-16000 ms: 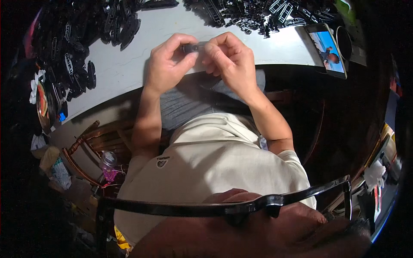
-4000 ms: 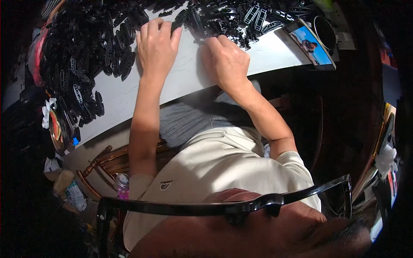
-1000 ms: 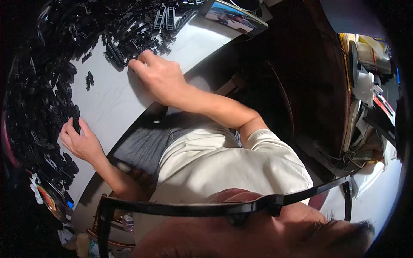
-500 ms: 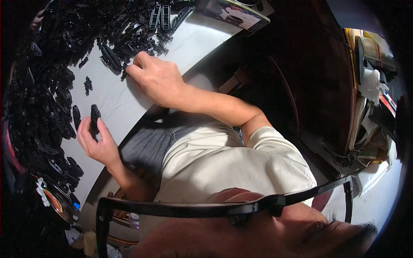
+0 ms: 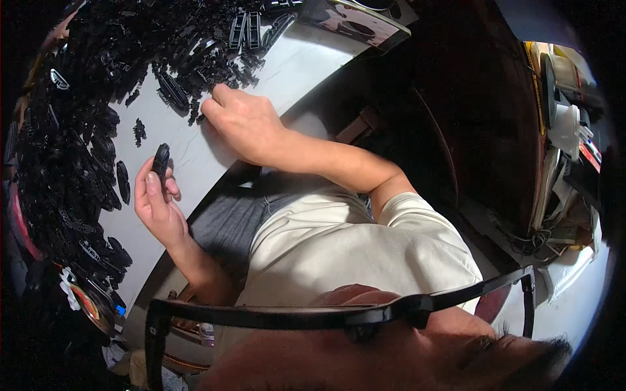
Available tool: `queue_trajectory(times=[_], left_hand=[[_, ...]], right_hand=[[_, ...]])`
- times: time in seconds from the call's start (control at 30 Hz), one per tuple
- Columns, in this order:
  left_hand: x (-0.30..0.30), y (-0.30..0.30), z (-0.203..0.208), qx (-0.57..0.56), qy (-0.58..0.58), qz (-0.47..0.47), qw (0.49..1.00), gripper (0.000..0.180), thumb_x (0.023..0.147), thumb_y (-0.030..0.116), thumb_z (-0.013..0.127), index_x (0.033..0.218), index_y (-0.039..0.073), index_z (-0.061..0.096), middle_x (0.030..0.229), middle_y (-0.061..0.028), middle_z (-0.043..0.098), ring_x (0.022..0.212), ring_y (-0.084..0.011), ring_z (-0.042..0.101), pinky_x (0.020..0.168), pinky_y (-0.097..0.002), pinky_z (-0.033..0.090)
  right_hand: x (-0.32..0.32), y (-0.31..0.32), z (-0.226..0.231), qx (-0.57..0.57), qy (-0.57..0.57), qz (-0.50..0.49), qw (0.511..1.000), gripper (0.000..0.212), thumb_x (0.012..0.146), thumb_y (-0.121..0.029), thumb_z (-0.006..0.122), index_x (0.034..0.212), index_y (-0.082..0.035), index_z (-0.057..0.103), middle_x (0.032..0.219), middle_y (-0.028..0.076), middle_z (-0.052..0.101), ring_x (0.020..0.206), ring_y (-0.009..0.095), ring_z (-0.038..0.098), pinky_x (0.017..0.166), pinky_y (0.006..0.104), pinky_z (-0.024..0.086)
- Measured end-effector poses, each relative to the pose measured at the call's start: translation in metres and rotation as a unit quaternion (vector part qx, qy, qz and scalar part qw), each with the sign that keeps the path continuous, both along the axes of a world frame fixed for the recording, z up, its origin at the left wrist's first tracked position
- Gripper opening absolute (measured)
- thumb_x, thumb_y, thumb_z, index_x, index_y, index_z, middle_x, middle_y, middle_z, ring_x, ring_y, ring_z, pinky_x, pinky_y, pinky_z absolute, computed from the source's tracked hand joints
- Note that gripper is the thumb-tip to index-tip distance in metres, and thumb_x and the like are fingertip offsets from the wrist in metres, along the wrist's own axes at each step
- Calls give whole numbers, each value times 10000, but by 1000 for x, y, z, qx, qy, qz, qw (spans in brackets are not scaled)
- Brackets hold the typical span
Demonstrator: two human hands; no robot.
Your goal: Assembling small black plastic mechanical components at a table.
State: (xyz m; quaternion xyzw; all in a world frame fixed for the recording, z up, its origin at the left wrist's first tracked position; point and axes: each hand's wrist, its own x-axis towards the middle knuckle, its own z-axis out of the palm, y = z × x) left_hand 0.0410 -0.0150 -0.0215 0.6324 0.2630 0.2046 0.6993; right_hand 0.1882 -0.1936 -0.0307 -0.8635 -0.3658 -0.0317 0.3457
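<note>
L hand (image 5: 160, 208) has shifted slightly up & right since 0.5 s ago, turning the black oval part (image 5: 162, 156) w/ it; R hand (image 5: 244, 120) sits approx. where it was. Oval part is now left of frame centre, over the white table (image 5: 189, 151), nearly upright, gripped btwn thumb & fingers near its lower end, prob. so most of it stays exposed & easy to see. R hand: fingers curled down by the small black pcs (image 5: 225, 65), upper centre; tips hidden, so can't tell if it's gripping anything. Prob. kept there b/c those pcs are within reach.

Dark heap (image 5: 78, 169) fills the left side, w/ a loose oval pc (image 5: 122, 182) at its edge, near L hand. Phone (image 5: 385, 31), top of frame right of centre, leans up, prob. for viewing while both hands are busy.
</note>
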Motion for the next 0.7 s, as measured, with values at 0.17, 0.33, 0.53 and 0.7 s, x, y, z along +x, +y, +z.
queue_trajectory(times=[0.17,0.33,0.53,0.7], left_hand=[[6,-7,-2,-6,22,-27,999,305,975,-8,674,1272,-59,626,1026,-121,724,710,-56,552,624,-186,433],[16,-21,-2,41,28,-48,998,280,982,-24,662,1258,-55,622,1049,-88,709,769,-52,564,682,-196,468],[18,-29,-12,136,13,-59,989,283,954,-33,696,1229,-28,631,1073,-36,662,912,-85,613,795,-225,509],[15,-27,-11,175,15,-55,983,256,924,-16,729,1172,-16,668,1046,-48,688,912,-95,624,805,-246,521]], right_hand=[[-2,-5,1,21,-16,-3,1000,134,852,-143,719,910,-76,619,910,81,588,792,272,673,627,410,555],[-4,-9,4,33,-47,-13,998,134,847,-129,730,935,-87,638,855,54,611,773,269,669,622,401,549],[-7,-14,8,186,115,18,976,88,935,-82,684,1010,-41,662,828,99,662,700,244,676,613,345,529],[-12,-5,1,290,305,49,906,112,1008,-95,653,1049,2,691,785,35,642,697,90,612,613,291,512]])
